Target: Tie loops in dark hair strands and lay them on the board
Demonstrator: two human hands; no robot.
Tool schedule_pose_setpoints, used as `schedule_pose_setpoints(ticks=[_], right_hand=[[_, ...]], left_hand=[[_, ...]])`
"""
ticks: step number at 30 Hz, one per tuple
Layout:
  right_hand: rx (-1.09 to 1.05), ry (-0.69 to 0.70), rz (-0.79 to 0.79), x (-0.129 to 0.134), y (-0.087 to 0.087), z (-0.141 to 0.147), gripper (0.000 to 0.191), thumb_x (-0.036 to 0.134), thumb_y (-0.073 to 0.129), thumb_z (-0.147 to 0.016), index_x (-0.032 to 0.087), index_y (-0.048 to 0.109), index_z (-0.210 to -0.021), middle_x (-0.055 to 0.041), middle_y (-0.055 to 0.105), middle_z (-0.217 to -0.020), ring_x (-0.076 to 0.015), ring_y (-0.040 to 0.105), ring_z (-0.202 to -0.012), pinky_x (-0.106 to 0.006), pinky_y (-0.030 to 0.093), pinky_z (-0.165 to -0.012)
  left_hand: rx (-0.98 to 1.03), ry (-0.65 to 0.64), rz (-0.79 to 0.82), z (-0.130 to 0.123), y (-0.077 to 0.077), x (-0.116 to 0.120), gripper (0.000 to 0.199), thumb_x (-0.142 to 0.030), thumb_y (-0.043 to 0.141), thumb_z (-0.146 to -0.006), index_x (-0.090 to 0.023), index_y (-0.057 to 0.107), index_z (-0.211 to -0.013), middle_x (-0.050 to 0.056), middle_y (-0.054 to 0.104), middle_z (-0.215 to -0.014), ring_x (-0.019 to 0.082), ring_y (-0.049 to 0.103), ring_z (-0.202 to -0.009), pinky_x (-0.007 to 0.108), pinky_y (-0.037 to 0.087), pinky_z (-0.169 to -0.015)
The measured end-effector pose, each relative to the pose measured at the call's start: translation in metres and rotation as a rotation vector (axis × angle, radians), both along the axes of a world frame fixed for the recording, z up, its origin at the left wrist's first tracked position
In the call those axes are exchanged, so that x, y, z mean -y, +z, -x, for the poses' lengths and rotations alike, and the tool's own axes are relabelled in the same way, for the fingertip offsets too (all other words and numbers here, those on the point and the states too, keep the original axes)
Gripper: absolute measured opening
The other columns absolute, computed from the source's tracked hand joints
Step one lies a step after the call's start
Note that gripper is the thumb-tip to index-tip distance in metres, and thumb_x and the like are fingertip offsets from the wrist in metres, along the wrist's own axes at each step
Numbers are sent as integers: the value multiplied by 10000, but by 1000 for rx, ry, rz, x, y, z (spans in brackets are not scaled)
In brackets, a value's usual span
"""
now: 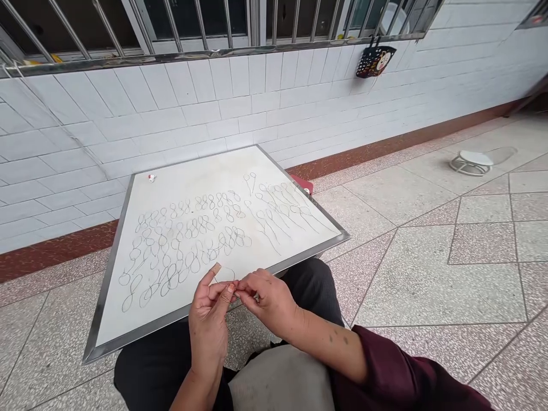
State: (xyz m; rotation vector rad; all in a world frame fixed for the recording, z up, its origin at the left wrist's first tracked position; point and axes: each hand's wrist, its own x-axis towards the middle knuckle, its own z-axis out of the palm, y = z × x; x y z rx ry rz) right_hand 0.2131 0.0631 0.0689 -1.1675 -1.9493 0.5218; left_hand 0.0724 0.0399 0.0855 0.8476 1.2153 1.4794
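My left hand (209, 319) and my right hand (272, 299) meet just past the near edge of the table (205, 168). Thumb and fingers of each are pinched on a thin dark wire (233, 270), or a stiff thread, whose curved loop shows above the fingertips. One left finger, with a tan wrap at its tip, sticks up apart from the pinch. Rows of similar wires bent into figure-eight loops (171, 278) lie over the left and middle of the tabletop. To the right lie several wires with a small loop and a long tail (274, 222).
A small white and red item (151, 178) sits in the table's far left corner. The table stands against a white tiled wall (205, 108) below barred windows. A dark patterned basket (373, 61) hangs from the bars. A low white stool (473, 161) stands on the floor at right.
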Motion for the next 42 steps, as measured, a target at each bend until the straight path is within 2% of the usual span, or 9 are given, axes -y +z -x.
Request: schedule_pose_setpoints(ticks=[9, 13, 18, 21, 25, 27, 30, 35, 42], right_hand=[[13, 15, -50, -2, -8, 0, 111, 259, 608, -957, 220, 665, -870, -22, 702, -790, -176, 586, -750, -283, 441, -658], [-16, 110, -36, -1, -9, 2, 123, 262, 560, -991, 209, 665, -957, -43, 715, -858, -191, 599, -806, -307, 473, -713], [12, 191, -99, 2, -17, 2, 184, 243, 484, -1019, 202, 643, -935, -48, 693, -821, -196, 571, -763, -322, 478, -699], [13, 253, -101, 6, -24, -2, 216, 284, 472, -1030, 204, 632, -910, -58, 683, -824, -198, 568, -760, -328, 483, -701], [-221, 205, 159, 8, -22, -10, 221, 410, 545, -999, 209, 638, -991, -49, 675, -877, -182, 600, -791, -307, 495, -705], [-410, 148, 313, 6, -14, -11, 256, 448, 571, -977, 212, 626, -1059, -42, 664, -912, -165, 601, -785, -285, 489, -680], [-624, 184, 454, 2, 0, -10, 315, 506, 620, -931, 219, 625, -1061, -22, 638, -891, -147, 577, -761, -260, 464, -638], [-764, 257, 607, -1, 15, -8, 366, 574, 648, -884, 213, 631, -943, 12, 600, -786, -117, 509, -655, -247, 423, -590], [-891, 279, 697, 0, 12, -7, 370, 575, 674, -863, 224, 626, -967, 16, 608, -757, -124, 525, -659, -255, 418, -609]], left_hand=[[-67, -19, 27, 4, 2, 1, 609, -386, 771, -810, -237, 591, -1372, -12, 705, -784, 161, 651, -783, 325, 517, -869], [-77, 22, 6, 2, 3, 0, 652, -363, 780, -799, -220, 566, -1399, -19, 685, -764, 164, 634, -748, 319, 532, -818], [-54, 102, -46, 1, 6, 1, 701, -328, 775, -811, -239, 503, -1451, -38, 666, -758, 167, 665, -830, 344, 518, -930], [-82, 102, -66, 4, 7, 2, 719, -338, 766, -821, -238, 477, -1471, -36, 661, -750, 182, 678, -857, 362, 522, -940], [-146, 46, -74, 5, 9, 5, 729, -353, 761, -829, -263, 455, -1484, -39, 658, -745, 171, 666, -803, 331, 537, -874], [-171, 0, -66, 2, 10, 8, 730, -362, 757, -832, -269, 448, -1487, -40, 656, -740, 160, 645, -757, 310, 535, -829], [-180, -61, -44, -4, 13, 11, 743, -379, 753, -831, -263, 437, -1493, -44, 646, -720, 154, 625, -726, 299, 518, -800], [-166, -138, -38, -9, 18, 15, 723, -394, 734, -836, -261, 449, -1487, -44, 624, -706, 172, 624, -728, 333, 507, -830], [-23, -183, -14, -7, 8, 13, 668, -353, 732, -844, -273, 480, -1458, -47, 621, -716, 152, 600, -717, 312, 500, -806]])
